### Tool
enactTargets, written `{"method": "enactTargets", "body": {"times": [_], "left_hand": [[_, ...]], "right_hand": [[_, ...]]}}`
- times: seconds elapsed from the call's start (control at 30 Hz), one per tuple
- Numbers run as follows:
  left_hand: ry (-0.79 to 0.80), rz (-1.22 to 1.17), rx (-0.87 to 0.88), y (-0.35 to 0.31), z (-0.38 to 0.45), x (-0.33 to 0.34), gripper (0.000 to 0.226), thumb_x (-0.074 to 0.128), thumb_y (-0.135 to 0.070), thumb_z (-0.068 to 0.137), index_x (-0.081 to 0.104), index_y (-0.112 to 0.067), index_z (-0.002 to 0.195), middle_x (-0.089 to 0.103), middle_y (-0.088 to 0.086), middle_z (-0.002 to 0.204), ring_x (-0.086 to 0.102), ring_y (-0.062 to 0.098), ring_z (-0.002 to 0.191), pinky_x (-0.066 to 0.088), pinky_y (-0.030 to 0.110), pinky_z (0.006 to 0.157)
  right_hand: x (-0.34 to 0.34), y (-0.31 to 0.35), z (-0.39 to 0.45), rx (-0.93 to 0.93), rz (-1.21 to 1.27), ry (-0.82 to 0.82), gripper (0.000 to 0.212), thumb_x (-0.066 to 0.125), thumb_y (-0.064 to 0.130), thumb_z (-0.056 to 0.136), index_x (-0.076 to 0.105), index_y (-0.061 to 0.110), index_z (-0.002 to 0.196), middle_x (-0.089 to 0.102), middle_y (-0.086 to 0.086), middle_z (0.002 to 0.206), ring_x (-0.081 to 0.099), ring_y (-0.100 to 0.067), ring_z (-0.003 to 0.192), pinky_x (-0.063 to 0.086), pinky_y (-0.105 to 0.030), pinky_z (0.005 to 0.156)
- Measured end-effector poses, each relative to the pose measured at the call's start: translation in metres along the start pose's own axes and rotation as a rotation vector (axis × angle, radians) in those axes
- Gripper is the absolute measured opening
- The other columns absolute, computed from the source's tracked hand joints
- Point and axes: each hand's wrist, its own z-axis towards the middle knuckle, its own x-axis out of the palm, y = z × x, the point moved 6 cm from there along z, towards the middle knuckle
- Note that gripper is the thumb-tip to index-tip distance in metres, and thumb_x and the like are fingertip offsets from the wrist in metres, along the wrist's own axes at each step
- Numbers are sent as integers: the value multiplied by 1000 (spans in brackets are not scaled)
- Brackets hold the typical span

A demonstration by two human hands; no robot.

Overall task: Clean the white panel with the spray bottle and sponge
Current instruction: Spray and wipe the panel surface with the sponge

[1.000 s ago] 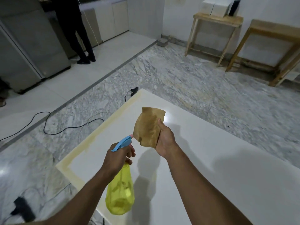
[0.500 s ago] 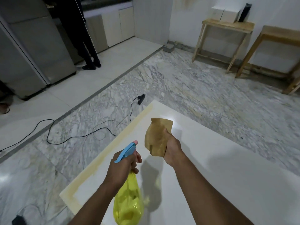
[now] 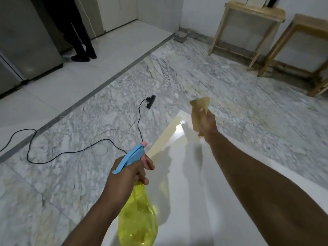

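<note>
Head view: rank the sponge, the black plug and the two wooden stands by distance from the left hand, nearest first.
From the left hand:
1. Sponge, ahead and right, in the right hand.
2. Black plug, ahead on the marble floor.
3. Wooden stands, far right by the wall; not ranked against each other.

The marble floor (image 3: 177,77) is carrying the white panel (image 3: 213,192), which is lying flat on it and showing a yellowish band along its far left edge. Just beyond the panel's far corner, a black plug (image 3: 150,101) is lying on the marble, and its black cable (image 3: 71,153) is trailing away from the panel in loose loops, with a thinner white wire (image 3: 99,153) curling beside it. Farther from the panel, two wooden stands (image 3: 248,23) are standing on the marble by the wall. A grey strip (image 3: 106,82) is dividing the marble from plain white tiles (image 3: 53,95).
</note>
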Motion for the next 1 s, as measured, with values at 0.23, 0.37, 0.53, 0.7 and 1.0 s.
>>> {"method": "enactTargets", "body": {"times": [0.23, 0.37, 0.53, 0.7, 1.0], "left_hand": [[-6, 51, -68, 35, 28, -45, 31, 51, 6, 66, 74, -14, 69, 76, 9, 89, 64, 19, 55, 56, 38, 59], [6, 12, -73, 46, 27, -70, 61, 51, 11, 69, 76, -44, 72, 74, 11, 84, 64, 24, 49, 51, 41, 58], [-61, -50, -91, 51, 8, -89, 52, 50, -3, 56, 75, -46, 70, 75, 6, 81, 62, 22, 48, 46, 50, 67], [-101, -106, -30, 36, -30, -88, 44, 48, -10, 58, 75, -41, 71, 74, 9, 88, 61, 24, 57, 48, 39, 65], [-225, -95, -14, 59, -102, -102, 35, 48, -4, 64, 75, -20, 80, 74, 13, 91, 61, 24, 57, 52, 28, 58]], "right_hand": [[52, 8, 62, -176, -481, -35, 56, 27, 59, 94, 50, 37, 139, 62, -8, 133, 56, -38, 125, 44, -53, 106], [99, -43, 39, -139, -910, 167, 51, 25, 51, 105, 22, 45, 156, 8, 0, 171, 0, -38, 156, 3, -60, 121], [119, -59, -13, -256, -1022, 152, 50, 26, 50, 105, 22, 49, 154, -1, 2, 171, -8, -36, 156, -3, -60, 123], [135, -70, -81, -322, -1036, 221, 49, 27, 48, 105, 24, 49, 154, -7, 4, 171, -13, -34, 156, -7, -57, 123], [157, -93, -208, -415, -1047, 342, 51, 30, 44, 104, 21, 47, 154, -14, 3, 170, -18, -34, 155, -7, -58, 124]]}}
